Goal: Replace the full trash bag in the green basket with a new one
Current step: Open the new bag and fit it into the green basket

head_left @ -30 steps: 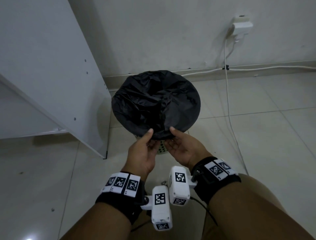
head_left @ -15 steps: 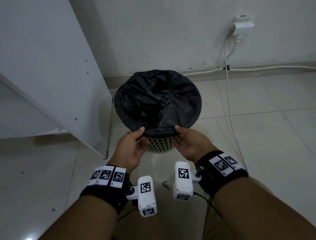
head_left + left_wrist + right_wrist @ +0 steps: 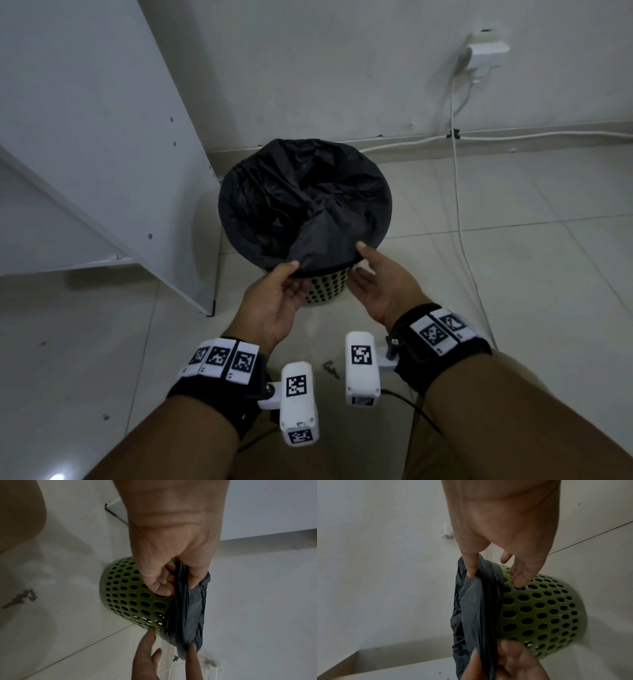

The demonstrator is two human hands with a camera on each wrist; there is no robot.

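Note:
A black trash bag (image 3: 305, 202) lines the green perforated basket (image 3: 327, 289) on the floor, its hem folded over the rim. At the near rim my left hand (image 3: 291, 274) pinches the hem. In the left wrist view my left hand (image 3: 178, 586) has its thumb on the trash bag (image 3: 188, 608) and curled fingers (image 3: 163, 584) under the hem, against the basket (image 3: 130, 595). My right hand (image 3: 359, 260) lies at the near right rim. In the right wrist view my right hand (image 3: 494, 574) has its thumb on the trash bag (image 3: 476, 608), its straight fingers (image 3: 520, 578) touching the basket (image 3: 542, 612).
A white cabinet panel (image 3: 102, 154) stands close on the basket's left. Behind it is the wall, with a socket adapter (image 3: 486, 51) and a white cable (image 3: 459, 212) running down across the tiles. A small dark object (image 3: 330, 368) lies on the floor between my wrists.
My hands have moved apart along the near rim, left going left and right going right. The green basket wall now shows below the hem between them. My right fingers have loosened.

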